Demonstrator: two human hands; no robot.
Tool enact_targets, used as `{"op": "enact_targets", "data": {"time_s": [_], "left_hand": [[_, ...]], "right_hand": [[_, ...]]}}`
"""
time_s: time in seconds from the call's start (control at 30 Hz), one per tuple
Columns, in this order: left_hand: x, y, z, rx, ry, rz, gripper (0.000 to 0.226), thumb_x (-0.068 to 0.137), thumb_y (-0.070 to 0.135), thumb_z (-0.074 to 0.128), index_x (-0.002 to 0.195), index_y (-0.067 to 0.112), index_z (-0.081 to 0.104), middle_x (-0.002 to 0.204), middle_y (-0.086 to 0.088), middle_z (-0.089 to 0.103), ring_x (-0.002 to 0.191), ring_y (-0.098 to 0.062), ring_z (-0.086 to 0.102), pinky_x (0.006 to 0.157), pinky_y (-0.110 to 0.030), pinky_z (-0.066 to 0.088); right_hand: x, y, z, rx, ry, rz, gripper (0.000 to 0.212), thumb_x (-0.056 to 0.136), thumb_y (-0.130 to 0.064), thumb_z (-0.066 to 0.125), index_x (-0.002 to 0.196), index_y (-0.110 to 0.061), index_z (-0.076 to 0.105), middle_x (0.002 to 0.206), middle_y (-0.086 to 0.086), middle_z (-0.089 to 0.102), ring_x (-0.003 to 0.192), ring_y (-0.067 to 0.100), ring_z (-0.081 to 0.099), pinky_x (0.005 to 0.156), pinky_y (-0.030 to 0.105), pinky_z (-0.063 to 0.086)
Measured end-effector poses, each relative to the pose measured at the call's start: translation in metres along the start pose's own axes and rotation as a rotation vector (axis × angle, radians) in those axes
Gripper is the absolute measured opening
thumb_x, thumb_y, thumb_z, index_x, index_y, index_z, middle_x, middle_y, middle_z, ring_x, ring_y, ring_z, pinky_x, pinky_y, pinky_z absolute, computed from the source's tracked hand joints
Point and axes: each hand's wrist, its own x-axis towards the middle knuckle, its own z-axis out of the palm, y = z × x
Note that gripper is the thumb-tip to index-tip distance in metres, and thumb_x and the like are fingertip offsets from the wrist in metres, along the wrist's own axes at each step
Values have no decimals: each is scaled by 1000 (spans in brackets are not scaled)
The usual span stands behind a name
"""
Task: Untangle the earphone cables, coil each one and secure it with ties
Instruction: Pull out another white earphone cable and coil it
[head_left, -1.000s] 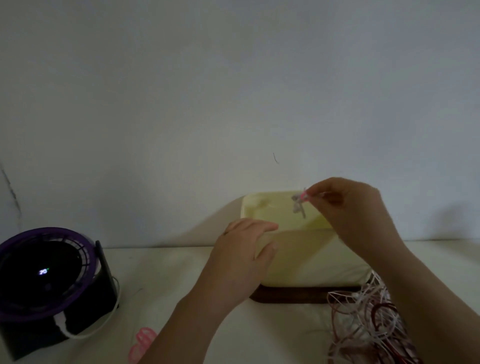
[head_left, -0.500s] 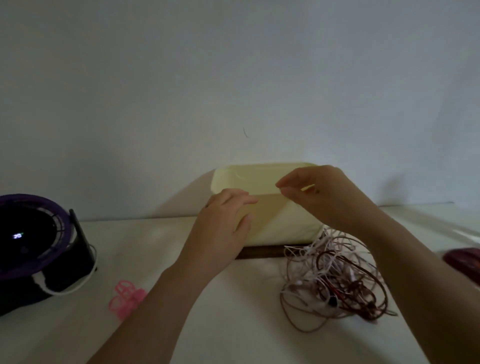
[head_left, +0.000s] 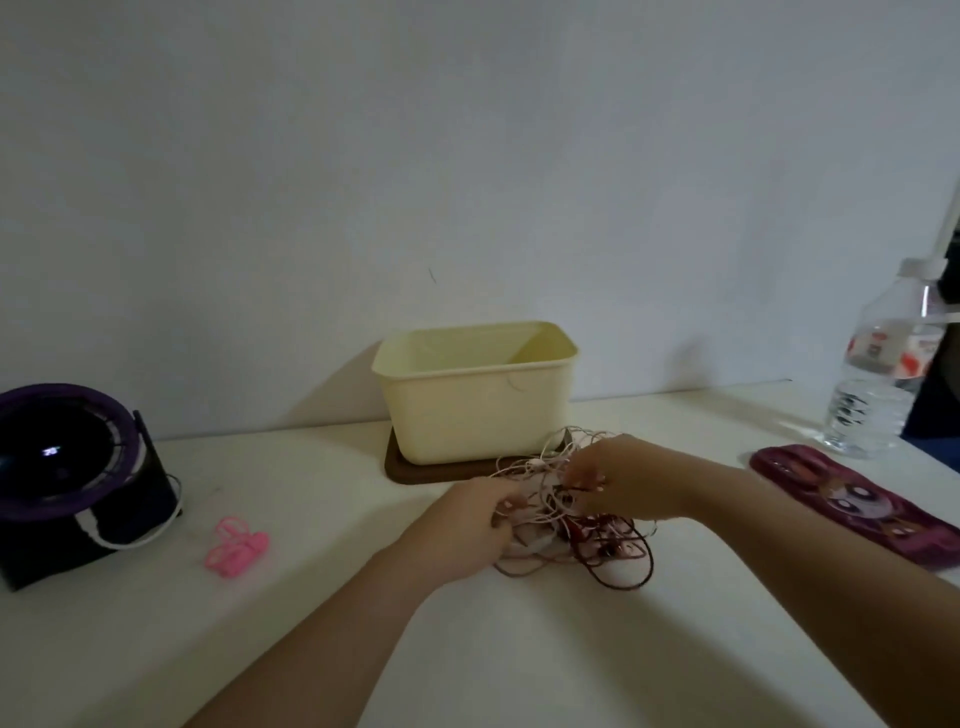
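Filling the lower half of the frame, a white table (head_left: 291, 639) runs back to a plain wall. Black and purple fan (head_left: 62, 467) sits at the left edge, a white cord trailing from its base. Cream box (head_left: 478, 410) at centre, top open, stands on a brown board (head_left: 410, 470). Dark red pouch (head_left: 857, 504) with a cartoon face lies flat at right. Clear water bottle (head_left: 883, 374) stands upright behind it, far right. Tangle of earphone cables (head_left: 613, 551), white and dark red, lies on the table just in front of the box, right of centre. Left hand (head_left: 467, 525) grips the tangle's left side, fingers curled into white strands. Right hand (head_left: 628, 478) is on top of it, fingertips pinched on thin strands, slightly blurred. Pink ties (head_left: 236, 545) lie loose between fan and hands, touching neither.
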Motion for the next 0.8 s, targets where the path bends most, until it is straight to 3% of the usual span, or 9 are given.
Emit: {"op": "enact_targets", "data": {"time_s": [0.13, 0.27, 0.33, 0.47, 0.6, 0.67, 0.8], "left_hand": [[-18, -9, -3, 46, 35, -44, 26, 87, 12, 51, 106, 26, 61, 97, 12, 52, 76, 4, 47, 66, -9, 33], [-35, -10, -11, 71, 148, -4, 18, 91, 17, 53, 99, 32, 59, 89, 16, 46, 80, 2, 48, 66, -10, 33], [-43, -9, -16, 39, 211, 29, 25, 91, 13, 52, 94, 38, 56, 91, 16, 47, 85, 0, 51, 69, -12, 37], [-54, -3, -35, -243, 398, -9, 35, 92, 3, 50, 87, 36, 58, 94, 7, 58, 82, 2, 59, 73, -8, 43], [-54, 2, -59, -637, 516, -152, 27, 96, 2, 46, 90, 23, 62, 68, 3, 66, 67, -1, 64, 86, -33, 51], [-54, 5, -70, -787, 542, -172, 23, 96, 2, 45, 92, 18, 62, 62, 3, 63, 69, -10, 64, 88, -39, 53], [-48, 16, -99, -916, 602, -153, 21, 96, 4, 46, 91, 17, 61, 75, -6, 56, 71, -15, 56, 88, -42, 50]], "right_hand": [[-22, 14, -1, -50, -12, -2, 20, 89, -33, 58, 103, -21, 67, 74, -17, 49, 74, 6, 50, 69, 20, 40], [-39, 18, -4, -59, -50, 0, 22, 90, -31, 54, 98, -19, 70, 70, -16, 52, 70, 7, 54, 72, 21, 46], [-45, 19, -10, -37, -69, 11, 25, 92, -32, 51, 93, -16, 69, 71, -11, 59, 66, 8, 58, 73, 25, 50], [-49, 15, -24, 79, 26, 38, 37, 98, -35, 40, 92, -8, 65, 85, 1, 67, 60, 8, 58, 60, 14, 45], [-41, 11, -33, 157, 206, 43, 46, 95, -47, 40, 95, -9, 64, 93, 6, 67, 84, 23, 62, 77, 33, 48], [-39, 8, -38, 125, 225, 33, 37, 91, -51, 47, 94, -19, 66, 88, 0, 66, 78, 14, 61, 73, 28, 48], [-31, 2, -47, 106, 223, 45, 35, 96, -39, 45, 69, -26, 63, 66, -2, 60, 66, 11, 57, 66, 25, 44]]}}
